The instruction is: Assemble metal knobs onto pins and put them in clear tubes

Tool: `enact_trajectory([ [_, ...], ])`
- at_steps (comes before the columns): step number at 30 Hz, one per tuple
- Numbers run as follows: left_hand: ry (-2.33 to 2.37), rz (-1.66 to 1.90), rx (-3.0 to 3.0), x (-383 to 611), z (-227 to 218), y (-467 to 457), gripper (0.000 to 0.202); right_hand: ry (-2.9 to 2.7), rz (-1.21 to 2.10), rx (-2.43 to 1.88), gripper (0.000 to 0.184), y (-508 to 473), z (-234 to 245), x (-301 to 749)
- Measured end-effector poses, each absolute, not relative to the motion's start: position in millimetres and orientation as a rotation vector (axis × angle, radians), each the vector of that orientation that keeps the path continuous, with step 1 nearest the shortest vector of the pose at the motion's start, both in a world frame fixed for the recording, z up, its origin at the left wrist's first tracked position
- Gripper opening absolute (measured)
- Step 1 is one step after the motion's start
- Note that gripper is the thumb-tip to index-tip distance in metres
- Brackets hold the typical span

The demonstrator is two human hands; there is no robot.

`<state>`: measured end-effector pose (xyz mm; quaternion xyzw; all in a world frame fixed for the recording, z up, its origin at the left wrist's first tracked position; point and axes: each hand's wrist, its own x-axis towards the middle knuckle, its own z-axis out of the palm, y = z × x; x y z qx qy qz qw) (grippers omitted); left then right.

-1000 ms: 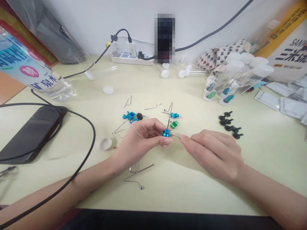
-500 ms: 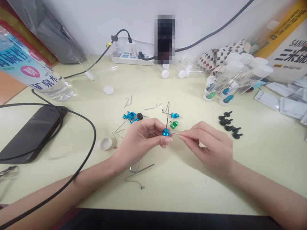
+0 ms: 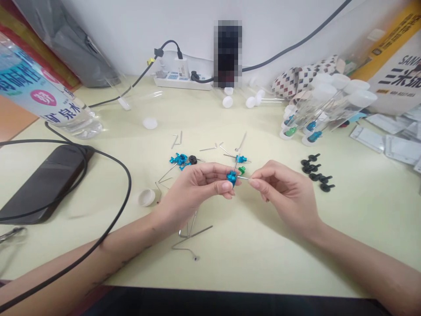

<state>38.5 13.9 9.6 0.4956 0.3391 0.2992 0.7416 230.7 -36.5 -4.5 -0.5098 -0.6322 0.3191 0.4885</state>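
Blue metal fitting (image 3: 231, 177) sat pinched in the left hand (image 3: 197, 188) above the middle of the bench (image 3: 250, 259). The right hand (image 3: 283, 195) gripped a thin steel pin (image 3: 243, 177) touching it, the hands close together.

The right hand (image 3: 284, 193) has moved up the table and closer in, and its fingers (image 3: 259, 181) now curl in small on the thin silver pin (image 3: 242, 177) instead of lying long. The shiny blue metal piece (image 3: 232, 177) has turned in the left hand (image 3: 194, 193), so it tips on its side and no longer looks like a flat round button. The left thumb (image 3: 226, 186) has slid up right next to it.
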Motion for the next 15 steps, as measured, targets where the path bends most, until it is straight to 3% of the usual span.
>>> enact_trajectory([
  [5,0.770,0.650,1.107,39.3,11.8,12.6,0.027,-1.555,0.756,-1.226,0.006,-36.8,-5.6,230.9],
  [15,0.790,0.634,1.180,38.6,12.7,13.0,0.019,-1.593,0.706,-1.244,0.006,-37.5,-4.7,230.1],
])
